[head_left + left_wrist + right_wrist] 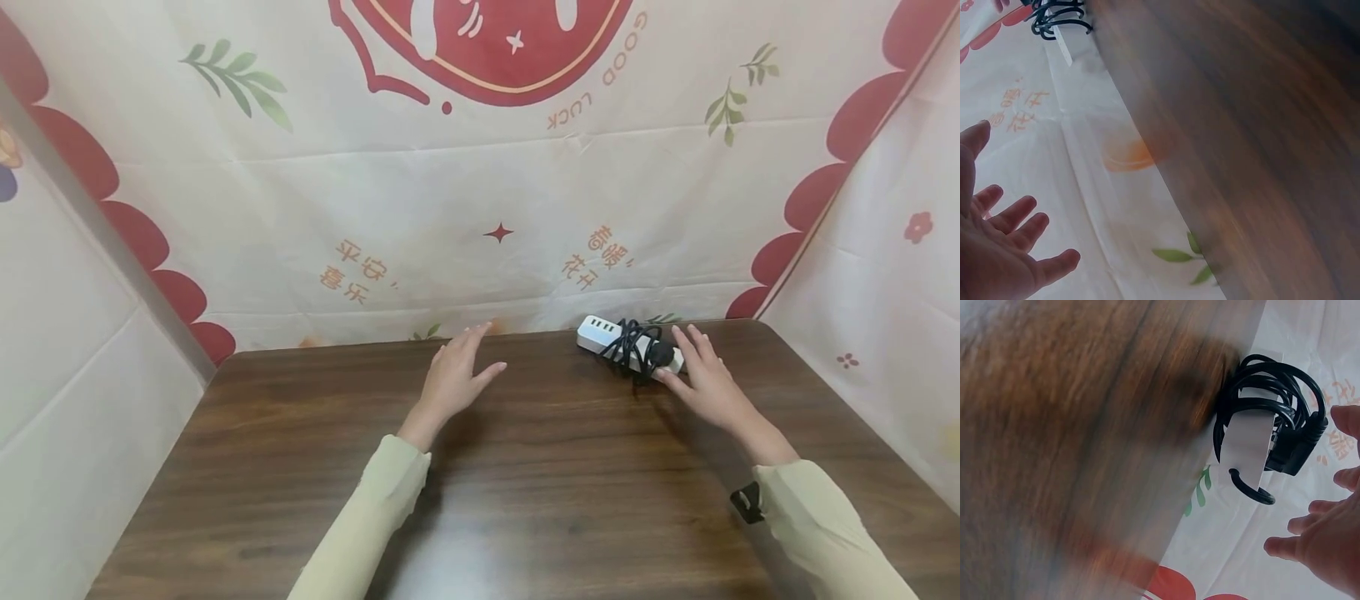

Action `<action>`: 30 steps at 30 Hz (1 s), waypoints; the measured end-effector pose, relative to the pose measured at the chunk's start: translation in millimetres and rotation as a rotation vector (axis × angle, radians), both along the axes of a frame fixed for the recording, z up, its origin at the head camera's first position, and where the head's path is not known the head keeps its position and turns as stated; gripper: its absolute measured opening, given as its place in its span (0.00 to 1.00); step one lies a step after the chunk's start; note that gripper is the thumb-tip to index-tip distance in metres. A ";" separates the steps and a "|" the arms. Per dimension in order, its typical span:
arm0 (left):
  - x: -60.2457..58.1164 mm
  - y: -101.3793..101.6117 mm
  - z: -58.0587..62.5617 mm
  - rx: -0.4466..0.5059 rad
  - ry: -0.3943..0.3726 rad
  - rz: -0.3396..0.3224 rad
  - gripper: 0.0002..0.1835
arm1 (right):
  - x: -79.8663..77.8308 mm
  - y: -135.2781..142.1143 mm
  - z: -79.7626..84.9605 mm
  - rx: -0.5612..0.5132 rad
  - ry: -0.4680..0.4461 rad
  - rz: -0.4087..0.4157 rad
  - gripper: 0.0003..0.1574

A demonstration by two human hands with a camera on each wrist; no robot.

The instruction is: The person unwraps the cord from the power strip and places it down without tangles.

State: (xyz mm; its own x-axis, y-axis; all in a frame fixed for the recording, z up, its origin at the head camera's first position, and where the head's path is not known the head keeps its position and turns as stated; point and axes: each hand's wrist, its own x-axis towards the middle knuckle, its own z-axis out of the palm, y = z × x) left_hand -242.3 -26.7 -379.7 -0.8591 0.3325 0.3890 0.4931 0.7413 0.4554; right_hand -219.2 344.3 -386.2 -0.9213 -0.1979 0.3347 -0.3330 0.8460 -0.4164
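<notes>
Right hand [708,390] spread beside the white power strip [596,335], far right on the table [525,467] — left hand [452,379] spread too, empty — and a finger snagging the black cord [632,340] could pull its loops loose.

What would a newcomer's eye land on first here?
Probably the white power strip wound with black cable, beside the right hand near the far edge of the table. Then, high in the head view, the big red emblem on the backdrop. The left hand hovers left of the power strip.
</notes>
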 end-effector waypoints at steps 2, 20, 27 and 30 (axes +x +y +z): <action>-3.4 6.5 0.6 -0.001 -0.011 -0.010 0.34 | -1.2 1.0 0.3 -0.008 -0.003 0.009 0.44; -33.0 61.1 7.1 0.103 -0.166 -0.078 0.36 | -15.2 14.6 -8.1 -0.067 -0.086 0.005 0.46; -43.1 79.3 8.3 0.160 -0.207 -0.122 0.37 | -21.0 15.3 -6.6 -0.085 -0.098 0.006 0.46; -47.6 87.9 8.0 0.172 -0.217 -0.139 0.37 | -23.0 17.7 -6.8 -0.086 -0.114 -0.005 0.46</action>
State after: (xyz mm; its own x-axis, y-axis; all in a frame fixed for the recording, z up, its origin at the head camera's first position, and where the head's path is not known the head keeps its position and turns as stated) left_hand -289.9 61.2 -371.7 -0.8791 0.3978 0.2627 0.4622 0.5763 0.6739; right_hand -242.2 362.0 -393.1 -0.9552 -0.1685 0.2434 -0.2755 0.8069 -0.5224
